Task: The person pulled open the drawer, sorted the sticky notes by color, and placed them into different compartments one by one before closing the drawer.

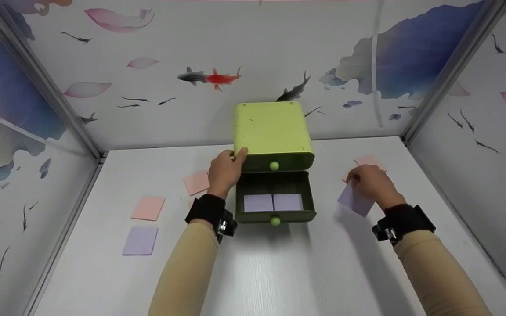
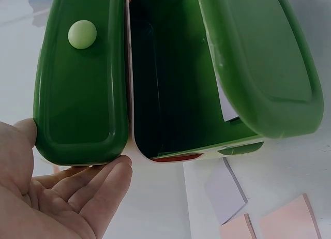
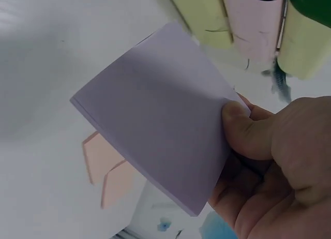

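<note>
A small drawer cabinet with a yellow-green top [image 1: 272, 127] and dark green fronts stands on the table, its lower drawer [image 1: 275, 217] pulled out. Two purple sticky note pads [image 1: 258, 203] lie side by side in that drawer. My left hand [image 1: 226, 171] rests against the cabinet's left front corner, thumb at the top edge. In the left wrist view, its fairly straight fingers [image 2: 106, 184] touch the side by the upper drawer front [image 2: 83, 94]. Right of the cabinet, my right hand [image 1: 371, 184] pinches another purple sticky note pad [image 3: 155, 115] by one corner, above the table.
Left on the table lie a pink pad [image 1: 148, 208] and a purple pad [image 1: 140, 241]. Another pink pad [image 1: 196, 182] is beside my left hand. Pink pads [image 1: 370, 161] lie behind my right hand. Patterned panels [image 1: 257, 44] enclose the table at the back and sides.
</note>
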### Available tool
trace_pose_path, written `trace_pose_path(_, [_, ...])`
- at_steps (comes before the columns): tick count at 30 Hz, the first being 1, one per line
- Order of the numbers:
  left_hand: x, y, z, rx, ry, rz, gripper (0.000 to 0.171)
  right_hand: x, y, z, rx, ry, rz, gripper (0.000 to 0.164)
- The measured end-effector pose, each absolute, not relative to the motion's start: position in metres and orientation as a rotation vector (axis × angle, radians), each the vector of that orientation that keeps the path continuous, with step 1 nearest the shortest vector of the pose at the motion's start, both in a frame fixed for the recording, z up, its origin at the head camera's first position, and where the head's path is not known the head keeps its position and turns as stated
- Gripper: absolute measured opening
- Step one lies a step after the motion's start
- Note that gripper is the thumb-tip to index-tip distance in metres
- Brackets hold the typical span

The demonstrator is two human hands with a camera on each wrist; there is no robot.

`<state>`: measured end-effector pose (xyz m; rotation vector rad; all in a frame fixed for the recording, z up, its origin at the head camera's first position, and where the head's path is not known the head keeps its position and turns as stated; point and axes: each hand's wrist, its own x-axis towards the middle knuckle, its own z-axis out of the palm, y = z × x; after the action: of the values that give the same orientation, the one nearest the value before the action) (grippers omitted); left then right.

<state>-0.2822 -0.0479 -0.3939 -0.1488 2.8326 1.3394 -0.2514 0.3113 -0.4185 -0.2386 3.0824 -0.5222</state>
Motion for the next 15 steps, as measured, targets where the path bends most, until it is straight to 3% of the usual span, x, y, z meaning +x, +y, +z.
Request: trace_pose_path(15, [-0.279, -0.048, -0.391, -0.139, 2.821, 1.35, 0.062, -0.25, 0.255, -0.378, -0.486, 3.119, -0.428, 0.021])
